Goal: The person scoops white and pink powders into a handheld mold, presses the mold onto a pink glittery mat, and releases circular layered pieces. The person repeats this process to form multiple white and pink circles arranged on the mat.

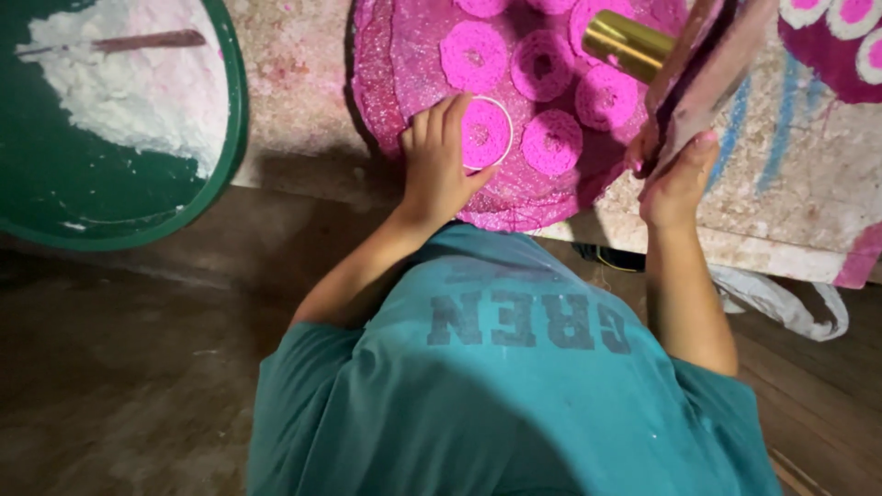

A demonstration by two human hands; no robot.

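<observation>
Our left hand (439, 161) lies flat in the middle of the frame, fingers together and pressed down on a thin white ring (484, 133). The fingertips cover the left edge of the ring; the thumb points toward its lower right side. Inside the ring we see 1 round pink disc (481, 131), so the ring stands around this disc, not beside it.

Our right hand (677, 174) is at the right of the frame, raised above the surface. It closes around the lower edge of a flat pink-stained board (703, 69), which is tilted with its long axis running from lower left to upper right. A shiny gold cylinder (627, 43) shows just beside the board at the top; we cannot tell if the hand also holds it.

The ring lies to the left of the right hand, near but apart. The left hand is clearly the nearer one, because it already touches the ring.

Around the ring there are at least 5 more pink discs (551, 142) on a big round pink sheet (395, 83), which rests on a pale stained table (294, 110). At the upper left of the frame a green tray (225, 165) holds white powder (129, 92) and a thin stick (147, 40). Our teal shirt (496, 386) fills the lower part.
</observation>
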